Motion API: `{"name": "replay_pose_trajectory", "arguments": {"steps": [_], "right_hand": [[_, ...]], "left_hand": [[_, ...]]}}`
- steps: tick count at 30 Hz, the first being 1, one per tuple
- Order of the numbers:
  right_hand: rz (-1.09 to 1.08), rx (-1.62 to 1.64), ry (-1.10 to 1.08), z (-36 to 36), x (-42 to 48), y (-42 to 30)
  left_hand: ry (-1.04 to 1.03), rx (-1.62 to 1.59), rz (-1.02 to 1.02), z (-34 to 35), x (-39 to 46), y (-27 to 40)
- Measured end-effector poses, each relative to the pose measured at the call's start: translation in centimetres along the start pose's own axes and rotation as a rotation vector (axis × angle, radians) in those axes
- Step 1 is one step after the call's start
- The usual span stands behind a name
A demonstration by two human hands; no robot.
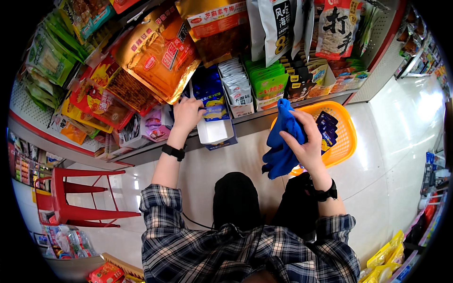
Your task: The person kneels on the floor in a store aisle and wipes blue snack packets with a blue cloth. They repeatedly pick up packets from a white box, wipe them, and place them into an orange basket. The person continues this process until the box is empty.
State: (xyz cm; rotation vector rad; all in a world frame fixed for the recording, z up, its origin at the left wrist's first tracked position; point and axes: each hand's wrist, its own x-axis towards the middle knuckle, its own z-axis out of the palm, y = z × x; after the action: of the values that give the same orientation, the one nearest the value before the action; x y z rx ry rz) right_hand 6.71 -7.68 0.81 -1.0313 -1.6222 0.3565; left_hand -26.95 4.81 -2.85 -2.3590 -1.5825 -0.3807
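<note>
My right hand (304,136) grips a bunched blue cloth (283,141), which hangs over the near left side of an orange plastic basket (348,141). Dark blue packets (327,129) lie inside that basket. On the shelf, my left hand (188,115) is at the left side of a display box (214,132) of blue snack packets (214,95). Its thumb lies near or against the packets, and its fingertips are partly hidden under a large gold snack bag (159,56). The display box juts out past the shelf's front edge.
Small boxes of white sachets (239,88) and green sachets (267,83) stand to the right. Purple packets (155,123) are left of my hand. Large bags hang above. A red metal stool (81,208) stands on the tiled floor at left; yellow packets (385,251) are at lower right.
</note>
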Motion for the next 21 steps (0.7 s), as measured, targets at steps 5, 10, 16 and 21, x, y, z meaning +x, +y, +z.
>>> {"name": "replay_pose_trajectory", "arguments": {"steps": [5,10,16,21], "right_hand": [[0.023,-0.046,0.046,-2.6,0.6,0.6],[0.073,-0.078,0.105,-5.5,0.7,1.4],[0.001,-0.131,0.235,-8.6,2.1,1.0],[0.067,-0.132,0.331,-11.0,1.4,2.8]], "left_hand": [[0.029,0.088,-0.064,0.9,1.2,0.3],[0.111,0.172,-0.048,2.2,2.4,1.0],[0.122,0.174,-0.012,3.8,2.6,0.8],[0.147,0.137,0.014,3.7,2.3,0.8]]}}
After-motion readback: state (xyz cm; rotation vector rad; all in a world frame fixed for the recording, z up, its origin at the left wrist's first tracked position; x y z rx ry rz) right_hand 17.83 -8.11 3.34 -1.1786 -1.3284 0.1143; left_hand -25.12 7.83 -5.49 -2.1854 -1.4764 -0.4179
